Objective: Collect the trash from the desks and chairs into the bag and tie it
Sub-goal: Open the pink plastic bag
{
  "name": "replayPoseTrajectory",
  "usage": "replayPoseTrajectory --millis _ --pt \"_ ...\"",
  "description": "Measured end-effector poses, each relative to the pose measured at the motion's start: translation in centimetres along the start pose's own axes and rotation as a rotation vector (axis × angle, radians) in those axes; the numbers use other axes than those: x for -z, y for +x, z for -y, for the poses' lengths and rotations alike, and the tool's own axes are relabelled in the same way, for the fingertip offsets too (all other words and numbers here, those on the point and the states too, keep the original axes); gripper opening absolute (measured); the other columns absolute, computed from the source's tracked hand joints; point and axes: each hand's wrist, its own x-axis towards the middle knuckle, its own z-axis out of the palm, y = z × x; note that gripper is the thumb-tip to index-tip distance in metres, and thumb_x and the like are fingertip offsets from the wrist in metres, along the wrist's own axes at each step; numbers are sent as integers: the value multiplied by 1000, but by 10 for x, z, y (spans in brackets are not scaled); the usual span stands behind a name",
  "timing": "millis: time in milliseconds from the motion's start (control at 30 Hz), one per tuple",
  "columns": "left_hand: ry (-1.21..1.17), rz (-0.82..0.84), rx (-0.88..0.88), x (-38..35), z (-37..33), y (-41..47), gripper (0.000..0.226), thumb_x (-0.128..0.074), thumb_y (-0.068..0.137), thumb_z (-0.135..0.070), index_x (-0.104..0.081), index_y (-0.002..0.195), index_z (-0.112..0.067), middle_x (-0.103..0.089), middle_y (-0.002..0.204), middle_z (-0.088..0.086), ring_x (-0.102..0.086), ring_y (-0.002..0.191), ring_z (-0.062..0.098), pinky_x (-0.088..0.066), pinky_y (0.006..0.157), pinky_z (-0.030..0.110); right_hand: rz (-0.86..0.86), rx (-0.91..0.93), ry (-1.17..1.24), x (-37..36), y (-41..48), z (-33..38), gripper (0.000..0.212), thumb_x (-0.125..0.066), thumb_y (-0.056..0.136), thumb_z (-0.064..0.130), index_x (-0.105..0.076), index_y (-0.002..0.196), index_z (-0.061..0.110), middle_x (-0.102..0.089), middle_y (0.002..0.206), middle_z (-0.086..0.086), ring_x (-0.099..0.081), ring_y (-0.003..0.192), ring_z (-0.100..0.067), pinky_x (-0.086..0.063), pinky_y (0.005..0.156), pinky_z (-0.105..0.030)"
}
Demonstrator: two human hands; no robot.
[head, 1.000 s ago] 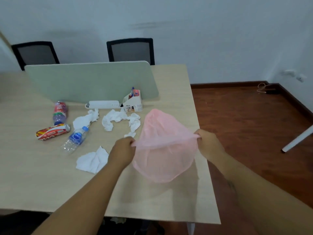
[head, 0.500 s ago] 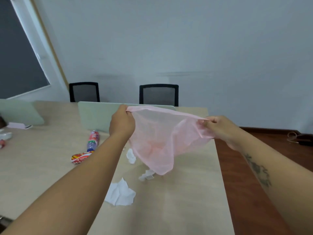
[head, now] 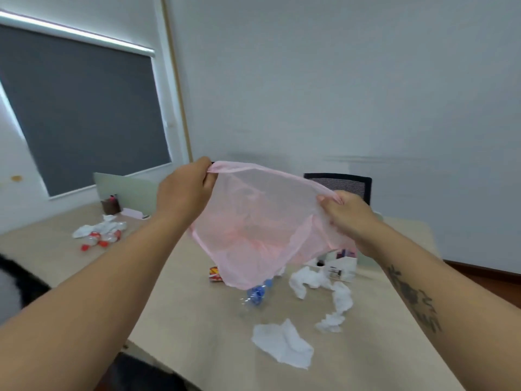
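Observation:
A thin pink plastic bag point(head: 259, 227) hangs in the air above the desk point(head: 197, 320), stretched between my hands. My left hand point(head: 186, 193) pinches its rim at the upper left; my right hand point(head: 346, 215) grips the rim at the right. Below the bag lie crumpled white tissues point(head: 282, 344) and a longer twisted tissue point(head: 338, 303). A clear water bottle with a blue label point(head: 255, 294) and a red snack wrapper point(head: 215, 274) lie partly hidden behind the bag's bottom. More tissues and red-capped bottles point(head: 100, 234) sit on the far left desk.
A white desk organizer point(head: 339, 266) stands behind the tissues. A pale divider panel point(head: 127, 190) and a dark pen holder point(head: 111, 204) are at the left. A black mesh chair point(head: 338, 183) stands by the wall. A dark chair back point(head: 17, 280) is at the near left.
My view has turned left and upward, bringing in the window blind and the left desk. Both hands still hold the bag raised, and my right hand has dropped a little lower than my left.

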Motion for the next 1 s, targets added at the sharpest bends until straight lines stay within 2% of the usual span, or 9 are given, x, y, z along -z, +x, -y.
replayPoseTrajectory --millis 200,367,533,633,700,800,833,900,1000 --pt "91 162 -4 55 159 -33 36 -54 94 -53 -56 96 -17 -66 101 6 -62 96 32 -37 65 35 -76 45 76 -166 -34 46 24 -46 99 21 -67 89 21 -63 85 -2 -56 79 -23 -44 75 -32" --pt "200 283 335 91 328 -81 10 -57 94 -25 -64 98 -20 -63 112 8 -62 104 34 -46 76 37 57 -16 133 -316 -79 79 29 -38 98 13 -68 100 12 -61 92 -5 -55 89 -27 -43 78 -33" --pt "12 296 871 111 439 -120 28 -44 94 -7 -64 111 2 -63 120 26 -59 112 42 -49 91 44 237 -88 159 -423 -108 96 32 -35 99 13 -66 106 14 -62 102 -6 -55 93 -25 -42 79 -30" --pt "-131 208 1010 107 484 -129 31 -46 92 -6 -65 114 5 -64 119 29 -62 109 45 -53 95 50 404 -119 198 -477 -109 106 24 -43 98 22 -66 96 15 -65 96 -7 -57 81 -22 -46 73 -31" --pt "-173 117 1031 98 507 -127 29 -44 95 -10 -64 113 1 -65 117 24 -63 106 42 -53 93 46 581 -158 223 -515 -103 110 17 -52 96 26 -64 103 16 -67 100 -6 -58 77 -19 -49 67 -29" --pt "-112 149 881 85 527 -109 26 -38 102 -14 -62 107 -2 -60 104 12 -56 96 30 -41 81 33 745 -207 202 -569 -88 112 16 -62 93 29 -64 104 18 -65 97 -4 -57 70 -15 -47 55 -21" --pt "-97 186 802 81 532 -100 27 -39 103 -16 -62 97 -3 -59 97 10 -53 91 27 -37 78 31 740 -203 201 -588 -82 112 11 -61 94 27 -64 92 16 -61 85 -4 -52 63 -14 -41 49 -19" --pt "-55 245 692 69 552 -76 37 -42 104 -24 -50 71 -10 -55 83 7 -50 83 27 -36 73 32 665 -178 153 -629 -59 108 24 -56 94 25 -55 73 14 -46 69 -3 -40 57 -17 -29 47 -24" --pt "1 329 601 48 581 -28 47 -45 103 -37 -37 62 -16 -47 72 3 -48 77 27 -35 71 34 422 -177 146 -662 -12 110 27 -50 96 25 -62 80 7 -55 73 -9 -49 67 -23 -34 58 -31"
